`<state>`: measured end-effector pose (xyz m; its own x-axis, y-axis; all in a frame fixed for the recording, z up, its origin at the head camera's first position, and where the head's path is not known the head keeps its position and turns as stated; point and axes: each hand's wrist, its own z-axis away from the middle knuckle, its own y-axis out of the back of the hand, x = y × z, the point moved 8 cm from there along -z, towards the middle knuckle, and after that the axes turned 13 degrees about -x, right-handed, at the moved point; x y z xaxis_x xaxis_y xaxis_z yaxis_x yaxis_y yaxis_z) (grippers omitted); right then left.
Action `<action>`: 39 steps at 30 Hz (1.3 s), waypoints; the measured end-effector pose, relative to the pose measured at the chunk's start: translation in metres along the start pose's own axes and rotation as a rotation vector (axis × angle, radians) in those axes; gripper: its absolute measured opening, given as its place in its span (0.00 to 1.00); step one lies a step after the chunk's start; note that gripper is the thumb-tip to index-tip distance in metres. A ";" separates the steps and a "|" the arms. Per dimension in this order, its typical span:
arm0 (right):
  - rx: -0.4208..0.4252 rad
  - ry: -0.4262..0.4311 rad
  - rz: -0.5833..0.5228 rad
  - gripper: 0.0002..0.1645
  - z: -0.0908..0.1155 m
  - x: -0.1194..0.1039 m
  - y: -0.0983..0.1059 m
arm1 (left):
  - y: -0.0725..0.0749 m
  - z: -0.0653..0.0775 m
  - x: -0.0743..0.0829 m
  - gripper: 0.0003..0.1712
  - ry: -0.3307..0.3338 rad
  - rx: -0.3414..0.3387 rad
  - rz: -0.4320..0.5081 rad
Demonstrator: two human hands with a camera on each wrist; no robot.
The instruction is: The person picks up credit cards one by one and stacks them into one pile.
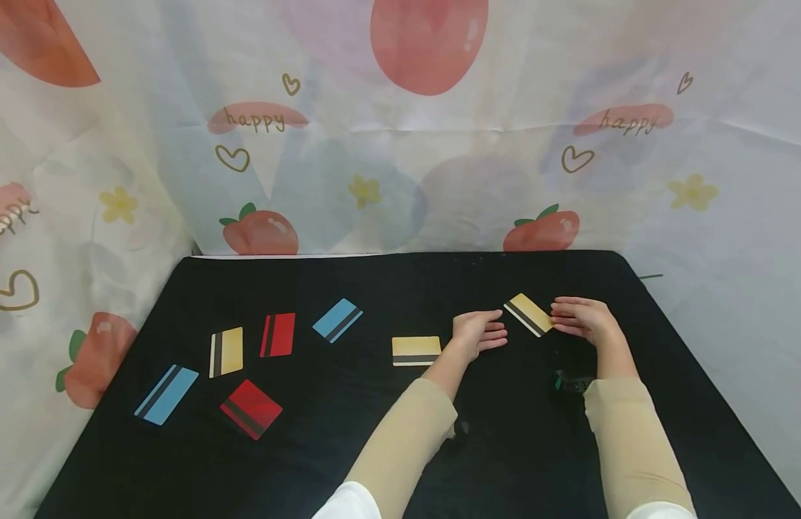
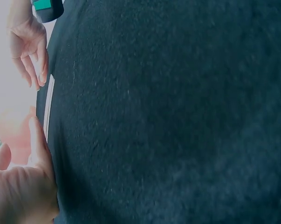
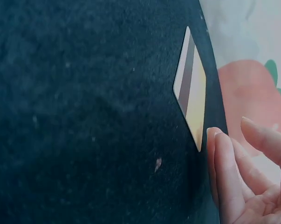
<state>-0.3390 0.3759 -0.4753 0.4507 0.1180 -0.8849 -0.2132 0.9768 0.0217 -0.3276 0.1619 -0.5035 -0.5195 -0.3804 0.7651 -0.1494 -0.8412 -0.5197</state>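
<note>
A gold card (image 1: pixel 528 314) with a dark stripe and a white edge lies slanted on the black cloth, between the two hands in the head view. My right hand (image 1: pixel 585 317) has its fingertips right at the card's right corner. In the right wrist view the same card (image 3: pixel 191 91) lies flat, just beyond the fingers (image 3: pixel 226 172). Left of the card, my left hand (image 1: pixel 479 333) is held with fingers extended and nothing in it. Its thumb and fingers stand apart in the left wrist view (image 2: pixel 23 186). Another gold card (image 1: pixel 416 346) lies just left of that hand.
Farther left lie a blue card (image 1: pixel 338 321), a red card (image 1: pixel 278 335), a third gold card (image 1: pixel 227 352), a second red card (image 1: pixel 251 409) and a second blue card (image 1: pixel 166 394). The black table (image 1: pixel 400 281) meets a printed curtain (image 1: pixel 400 158) behind and at the left.
</note>
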 end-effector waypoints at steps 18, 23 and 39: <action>0.060 0.004 0.214 0.39 -0.005 0.006 0.014 | -0.021 -0.009 -0.026 0.23 0.040 -0.122 0.139; -0.012 -0.037 0.246 0.43 -0.003 0.006 0.009 | -0.025 -0.009 -0.029 0.23 0.041 -0.145 0.149; -0.133 -0.116 0.072 0.39 -0.006 0.019 -0.007 | -0.022 -0.008 -0.025 0.28 0.052 -0.133 0.129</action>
<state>-0.3341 0.3699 -0.4946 0.5255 0.2138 -0.8235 -0.3577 0.9337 0.0142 -0.3182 0.1925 -0.5142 -0.5841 -0.4580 0.6702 -0.1868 -0.7276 -0.6600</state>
